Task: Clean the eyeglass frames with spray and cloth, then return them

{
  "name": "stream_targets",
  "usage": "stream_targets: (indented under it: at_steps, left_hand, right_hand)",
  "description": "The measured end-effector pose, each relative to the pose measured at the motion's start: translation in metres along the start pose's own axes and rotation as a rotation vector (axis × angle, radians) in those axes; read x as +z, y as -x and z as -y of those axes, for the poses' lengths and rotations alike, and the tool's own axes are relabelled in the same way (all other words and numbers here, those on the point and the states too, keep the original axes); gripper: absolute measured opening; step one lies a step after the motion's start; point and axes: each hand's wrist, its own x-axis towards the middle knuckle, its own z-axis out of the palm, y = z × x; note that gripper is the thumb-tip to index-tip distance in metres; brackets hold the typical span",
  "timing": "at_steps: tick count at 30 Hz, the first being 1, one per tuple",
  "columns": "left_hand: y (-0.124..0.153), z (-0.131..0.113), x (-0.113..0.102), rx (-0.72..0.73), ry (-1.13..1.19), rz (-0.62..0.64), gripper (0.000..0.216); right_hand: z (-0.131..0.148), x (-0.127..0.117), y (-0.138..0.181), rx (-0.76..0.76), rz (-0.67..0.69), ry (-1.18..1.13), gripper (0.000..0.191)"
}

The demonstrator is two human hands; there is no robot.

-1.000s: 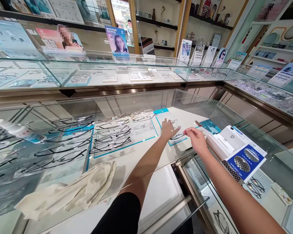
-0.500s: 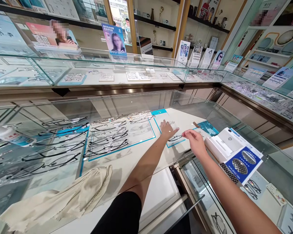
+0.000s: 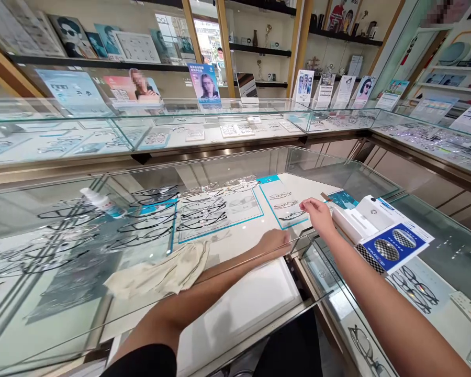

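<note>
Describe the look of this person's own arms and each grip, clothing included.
The left arm wears a plain black sleeve ending above the elbow; the forearm is uncovered. The right arm shows no sleeve within the picture. The left grip and right grip are ungloved, and I can make out no watch, bracelet or markings.

The glass desk (image 3: 239,238) is gleaming super glossy, the glasses (image 3: 289,217) are looking smooth, and that cloth (image 3: 160,272) is looking totally matt and crumpled tbh.
</note>
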Motion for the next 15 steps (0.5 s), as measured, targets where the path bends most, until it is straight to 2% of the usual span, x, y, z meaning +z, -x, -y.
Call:
stream_targets:
  at_steps: [2,4,6,8,10,11,13,15]
  left_hand:
    - [0.038,-0.01,0.001,-0.001,0.135,0.095,0.011]
    - [0.071,-0.021,-0.007,-0.005,0.356,0.216,0.017]
    - [0.098,-0.032,-0.027,0.01,0.551,0.321,0.024]
    - [0.117,-0.042,-0.058,0.07,0.609,0.345,0.03]
    - [0.122,-0.045,-0.094,0.132,0.496,0.233,0.03]
    - [0.12,-0.042,-0.112,0.133,0.366,0.107,0.028]
    - [0.106,-0.028,-0.141,0.089,0.042,-0.153,0.025]
    - [0.084,-0.005,-0.161,-0.009,-0.232,-0.322,0.03]
  right_hand:
    - [-0.001,0.0,-0.001,-0.005,-0.004,-0.017,0.029]
    - [-0.003,0.0,-0.003,-0.008,0.0,-0.024,0.029]
    - [-0.005,0.0,-0.004,-0.014,0.006,-0.029,0.029]
    - [-0.007,0.0,-0.006,-0.017,0.01,-0.039,0.027]
    - [-0.01,-0.001,-0.006,-0.021,0.019,-0.037,0.026]
    - [-0.011,-0.001,-0.007,-0.021,0.022,-0.031,0.026]
    - [-0.012,-0.002,-0.007,-0.014,0.026,-0.017,0.026]
    - [-0.011,-0.002,-0.006,-0.008,0.023,-0.013,0.027]
